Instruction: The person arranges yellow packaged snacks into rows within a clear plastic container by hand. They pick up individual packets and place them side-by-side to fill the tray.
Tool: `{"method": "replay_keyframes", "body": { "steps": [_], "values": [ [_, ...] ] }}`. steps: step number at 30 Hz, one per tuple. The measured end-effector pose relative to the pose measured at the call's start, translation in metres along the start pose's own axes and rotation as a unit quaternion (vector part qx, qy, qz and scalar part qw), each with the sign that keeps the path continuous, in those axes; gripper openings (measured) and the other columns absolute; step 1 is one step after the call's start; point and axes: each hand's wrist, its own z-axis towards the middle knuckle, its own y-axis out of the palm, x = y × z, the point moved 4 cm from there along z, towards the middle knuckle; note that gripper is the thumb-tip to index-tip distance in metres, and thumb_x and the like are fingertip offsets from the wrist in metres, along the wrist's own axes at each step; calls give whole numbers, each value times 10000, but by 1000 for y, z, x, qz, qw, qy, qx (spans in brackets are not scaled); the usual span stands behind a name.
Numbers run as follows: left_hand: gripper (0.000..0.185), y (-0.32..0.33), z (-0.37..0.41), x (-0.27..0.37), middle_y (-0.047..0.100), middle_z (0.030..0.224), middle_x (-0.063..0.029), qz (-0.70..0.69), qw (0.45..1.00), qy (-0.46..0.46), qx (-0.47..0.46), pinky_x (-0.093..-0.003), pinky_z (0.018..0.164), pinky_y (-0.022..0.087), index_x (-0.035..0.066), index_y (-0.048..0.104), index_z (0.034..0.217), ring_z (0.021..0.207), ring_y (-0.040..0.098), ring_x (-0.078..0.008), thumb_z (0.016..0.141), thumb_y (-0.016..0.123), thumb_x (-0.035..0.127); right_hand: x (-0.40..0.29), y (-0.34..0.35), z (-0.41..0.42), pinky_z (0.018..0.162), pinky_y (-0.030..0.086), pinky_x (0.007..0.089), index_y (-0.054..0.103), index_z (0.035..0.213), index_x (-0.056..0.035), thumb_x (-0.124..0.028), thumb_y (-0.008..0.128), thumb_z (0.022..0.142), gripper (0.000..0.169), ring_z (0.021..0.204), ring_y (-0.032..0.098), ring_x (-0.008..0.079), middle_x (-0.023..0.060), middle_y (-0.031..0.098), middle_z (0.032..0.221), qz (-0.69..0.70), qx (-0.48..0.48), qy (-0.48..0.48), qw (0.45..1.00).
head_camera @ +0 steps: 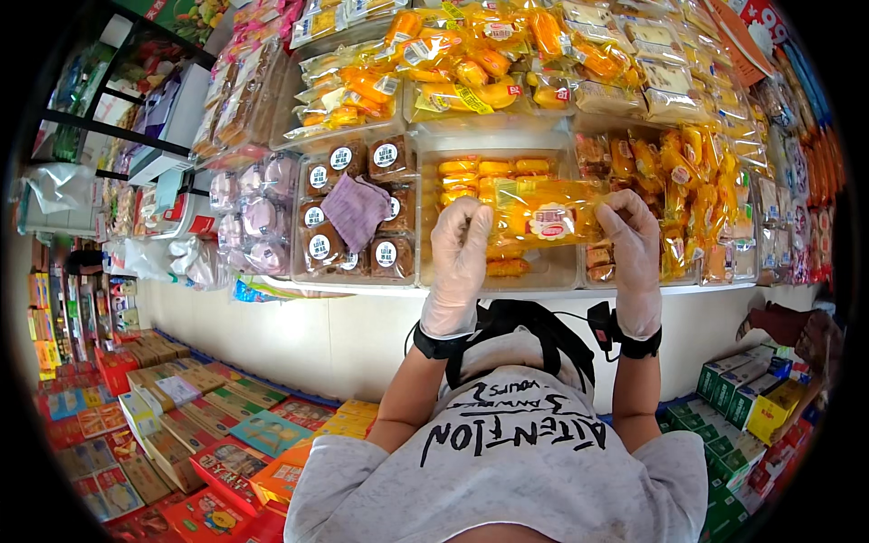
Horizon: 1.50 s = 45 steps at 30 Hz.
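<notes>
Both of my hands wear thin clear gloves. My left hand [456,265] pinches one end of a yellow plastic bread package [543,212], and my right hand [633,251] pinches its other end. The package is stretched level between them, with its labelled side up. Beneath it stands a clear plastic bin [553,271] with small yellow-wrapped breads [499,167] inside. A purple cloth [356,209] lies on the round-labelled brown cake packs [319,246] in the bin to the left.
Bins of yellow-wrapped breads [461,68] rise behind. To the right is a bin of orange and yellow packets [679,170]; purple round pastries [261,217] sit far left. The white counter edge [380,290] runs before me. Stacked cartons [176,407] fill the floor at left, green boxes [736,387] at right.
</notes>
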Motion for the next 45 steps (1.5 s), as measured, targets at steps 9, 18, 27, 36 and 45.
{"method": "replay_keyframes", "body": {
  "steps": [9,18,27,36,45],
  "values": [
    [214,2,-9,-13,463,886,25,-140,977,-158,26,-215,794,354,69,505,918,858,430,-81,913,523,283,-4,9,-5,552,326,156,518,863,-75,-48,552,855,44,647,421,11,-54,469,742,108,-69,62,990],
    [529,18,-3,6,500,1226,-100,-200,924,-302,-123,-288,1002,312,13,520,1184,1159,442,-154,928,396,459,-6,33,-20,623,336,150,513,960,-77,-82,520,880,81,692,397,15,-58,438,806,89,-42,50,994],
    [537,19,0,9,534,1196,-110,-164,959,-220,-76,-294,937,417,-12,471,1239,1072,538,-164,942,369,424,20,18,-13,625,407,189,568,911,-32,-83,548,870,68,649,508,64,5,550,740,62,-23,79,995],
    [492,13,-12,-5,559,1151,-77,-184,932,-287,-124,-278,893,424,-13,517,1166,1031,547,-141,910,474,405,6,24,-5,609,462,187,565,897,-40,-103,554,873,68,685,509,42,-3,552,854,63,30,32,997],
    [433,21,-1,-4,617,958,-46,-4,890,-333,-312,-238,795,414,-25,609,1042,884,538,-92,910,495,372,19,35,0,596,403,172,555,866,-45,-120,573,861,77,691,483,27,-35,526,756,-11,-215,85,973]
  ]
}}
